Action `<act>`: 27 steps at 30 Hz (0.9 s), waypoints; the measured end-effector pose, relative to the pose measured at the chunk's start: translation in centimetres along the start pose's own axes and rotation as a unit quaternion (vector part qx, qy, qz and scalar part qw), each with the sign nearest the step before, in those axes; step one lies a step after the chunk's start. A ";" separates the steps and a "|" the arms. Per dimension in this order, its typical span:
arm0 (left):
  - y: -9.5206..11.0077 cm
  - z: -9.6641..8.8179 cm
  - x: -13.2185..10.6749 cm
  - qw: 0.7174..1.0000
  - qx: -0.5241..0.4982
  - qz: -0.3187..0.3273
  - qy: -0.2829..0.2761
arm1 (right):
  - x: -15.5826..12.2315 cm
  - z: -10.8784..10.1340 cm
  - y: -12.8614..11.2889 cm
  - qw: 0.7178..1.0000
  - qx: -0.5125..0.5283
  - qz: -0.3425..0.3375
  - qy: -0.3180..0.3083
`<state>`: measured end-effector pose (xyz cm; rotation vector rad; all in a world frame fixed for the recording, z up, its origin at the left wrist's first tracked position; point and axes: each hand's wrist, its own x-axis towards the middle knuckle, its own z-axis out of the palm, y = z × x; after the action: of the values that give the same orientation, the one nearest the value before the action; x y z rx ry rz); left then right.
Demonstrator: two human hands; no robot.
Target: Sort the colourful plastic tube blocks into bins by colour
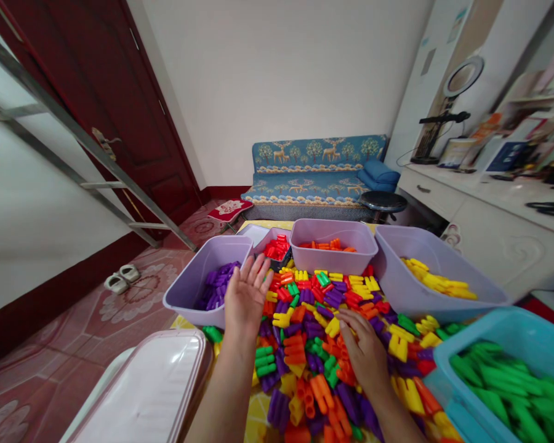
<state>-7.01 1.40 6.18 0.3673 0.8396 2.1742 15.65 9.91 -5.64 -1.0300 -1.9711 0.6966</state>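
Observation:
My left hand [249, 288] is held palm up with its fingers spread and nothing in it, beside the lilac bin [184, 280] of purple plastic pieces [218, 286]. Lower down on the right, my right hand [362, 341] reaches palm down over a heap of mixed plastic pieces [321, 329] in red, orange, yellow, green and purple. Its fingertips are at a yellow piece [333, 327]; whether they grip it I cannot tell. Many pieces are joined tubes lying in all directions across the table.
Around the heap stand a small bin of red pieces [277, 247], a lilac bin [335, 258] with orange pieces, another lilac bin [425, 301] with yellow ones, and a turquoise bin [457, 369] with green ones. A pale lid [143, 387] lies at the near left.

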 end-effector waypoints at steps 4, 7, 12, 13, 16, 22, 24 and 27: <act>-5.2 -2.2 1.2 0.922 0.380 0.034 -0.064 | 0.0 0.1 0.3 1.000 -0.005 -0.001 0.000; -7.8 -3.2 1.7 0.767 0.620 0.110 -0.128 | 0.0 0.1 0.3 1.000 -0.007 -0.004 0.001; -8.7 -2.7 1.8 0.587 0.784 0.113 -0.166 | 0.0 0.0 0.3 1.000 -0.008 -0.011 -0.002; -8.6 -2.6 1.9 0.577 0.792 0.103 -0.171 | 0.0 0.0 0.2 1.000 -0.009 -0.011 0.000; -8.1 -2.2 2.1 0.561 0.800 0.094 -0.189 | 0.0 0.0 0.0 1.000 -0.010 -0.008 0.004; -7.8 -2.7 1.5 0.580 0.769 0.117 -0.242 | 0.1 -0.1 -0.2 1.000 -0.009 -0.010 0.007; -7.9 -2.9 1.1 0.605 0.747 0.114 -0.250 | 0.1 -0.1 -0.3 1.000 -0.009 -0.013 0.009; -8.1 -3.0 0.3 0.658 0.709 0.112 -0.226 | 0.1 -0.2 -0.4 1.000 -0.013 -0.018 0.009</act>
<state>-4.22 4.31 -1.46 1.7290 2.0906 0.9813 15.64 9.83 -5.22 -1.0103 -1.9843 0.6413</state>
